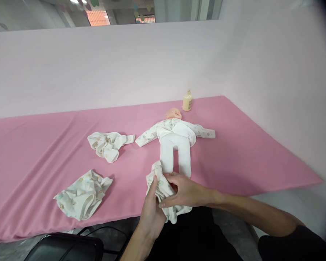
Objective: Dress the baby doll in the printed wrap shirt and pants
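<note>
Between the left hand [151,214] and right hand [185,191] is a bunched white cotton baby garment [163,190] with faint pastel print. Just beyond them lies a baby doll [175,136] in plain white trousers and a white top with small grey-beige motifs. The cloth-covered bench [38,145] is solid pink.

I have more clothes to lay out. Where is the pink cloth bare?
Bare: the far left beyond the crumpled top, and the right side past the doll. Crowded: the near edge, where both hands bunch a garment beside another garment.
</note>
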`<state>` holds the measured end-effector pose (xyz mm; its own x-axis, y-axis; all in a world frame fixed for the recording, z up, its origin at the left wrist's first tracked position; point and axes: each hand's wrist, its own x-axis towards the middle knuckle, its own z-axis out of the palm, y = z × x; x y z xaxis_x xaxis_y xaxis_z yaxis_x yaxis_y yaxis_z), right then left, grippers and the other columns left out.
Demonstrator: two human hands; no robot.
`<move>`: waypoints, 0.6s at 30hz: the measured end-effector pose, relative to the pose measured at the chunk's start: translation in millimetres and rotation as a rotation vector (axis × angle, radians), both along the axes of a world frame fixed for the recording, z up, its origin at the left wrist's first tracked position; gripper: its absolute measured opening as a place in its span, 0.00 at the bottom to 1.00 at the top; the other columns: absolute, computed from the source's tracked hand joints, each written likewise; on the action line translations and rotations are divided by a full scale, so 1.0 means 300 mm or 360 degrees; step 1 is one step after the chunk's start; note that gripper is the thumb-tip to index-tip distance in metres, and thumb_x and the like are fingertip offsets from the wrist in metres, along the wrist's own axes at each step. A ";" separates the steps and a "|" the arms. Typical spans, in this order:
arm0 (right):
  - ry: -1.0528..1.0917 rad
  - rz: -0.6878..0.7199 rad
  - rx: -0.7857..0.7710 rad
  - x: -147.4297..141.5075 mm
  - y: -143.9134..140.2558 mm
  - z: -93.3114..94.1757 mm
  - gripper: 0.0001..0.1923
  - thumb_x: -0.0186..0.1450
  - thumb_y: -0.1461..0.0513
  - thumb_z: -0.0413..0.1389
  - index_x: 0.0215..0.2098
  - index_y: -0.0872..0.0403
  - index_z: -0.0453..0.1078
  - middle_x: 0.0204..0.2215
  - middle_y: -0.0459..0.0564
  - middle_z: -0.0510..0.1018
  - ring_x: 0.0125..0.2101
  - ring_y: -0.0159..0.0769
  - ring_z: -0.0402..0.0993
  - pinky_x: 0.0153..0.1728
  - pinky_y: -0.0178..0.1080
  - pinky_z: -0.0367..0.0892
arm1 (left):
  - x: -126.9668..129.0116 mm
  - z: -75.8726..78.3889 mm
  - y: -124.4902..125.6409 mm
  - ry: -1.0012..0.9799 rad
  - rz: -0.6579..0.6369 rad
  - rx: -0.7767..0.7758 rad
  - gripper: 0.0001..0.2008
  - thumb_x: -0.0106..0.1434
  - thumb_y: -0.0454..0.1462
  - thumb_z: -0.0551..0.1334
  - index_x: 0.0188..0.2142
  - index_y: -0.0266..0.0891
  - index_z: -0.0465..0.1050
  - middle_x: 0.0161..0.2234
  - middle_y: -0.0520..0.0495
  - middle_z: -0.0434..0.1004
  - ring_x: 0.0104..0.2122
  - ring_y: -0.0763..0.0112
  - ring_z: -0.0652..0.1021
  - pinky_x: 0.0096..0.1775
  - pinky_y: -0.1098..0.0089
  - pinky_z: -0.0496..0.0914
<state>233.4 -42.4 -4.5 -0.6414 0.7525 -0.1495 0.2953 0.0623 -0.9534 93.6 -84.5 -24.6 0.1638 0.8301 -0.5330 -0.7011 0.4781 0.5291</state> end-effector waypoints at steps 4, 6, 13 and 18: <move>-0.0235 -0.0129 0.0269 -0.026 -0.033 -0.019 0.18 0.52 0.60 0.66 0.41 0.52 0.73 0.46 0.48 0.74 0.47 0.43 0.67 0.51 0.44 0.61 | -0.005 -0.015 -0.001 0.0046 -0.0037 0.0016 0.28 0.63 0.50 0.62 0.57 0.37 0.69 0.46 0.41 0.79 0.46 0.57 0.80 0.51 0.62 0.72; -0.0311 -0.0156 0.0371 -0.037 -0.052 -0.030 0.18 0.51 0.61 0.65 0.41 0.52 0.73 0.47 0.47 0.73 0.47 0.44 0.66 0.54 0.46 0.58 | -0.007 -0.022 -0.004 0.0062 -0.0071 0.0026 0.28 0.63 0.51 0.62 0.57 0.36 0.70 0.46 0.40 0.79 0.46 0.57 0.80 0.51 0.61 0.72; -0.0392 -0.0291 0.0502 -0.045 -0.088 -0.047 0.15 0.55 0.65 0.57 0.41 0.50 0.72 0.48 0.47 0.69 0.49 0.43 0.62 0.53 0.47 0.57 | -0.019 -0.025 -0.001 -0.0037 -0.0135 0.0174 0.23 0.65 0.47 0.62 0.55 0.36 0.71 0.46 0.41 0.79 0.48 0.59 0.79 0.53 0.62 0.70; -0.0316 -0.0452 0.0533 -0.046 -0.100 -0.081 0.15 0.56 0.69 0.52 0.41 0.51 0.70 0.44 0.48 0.69 0.46 0.39 0.64 0.50 0.43 0.61 | -0.014 -0.017 0.010 -0.0056 -0.0131 0.0118 0.22 0.66 0.44 0.62 0.55 0.34 0.71 0.47 0.41 0.79 0.48 0.59 0.78 0.55 0.63 0.69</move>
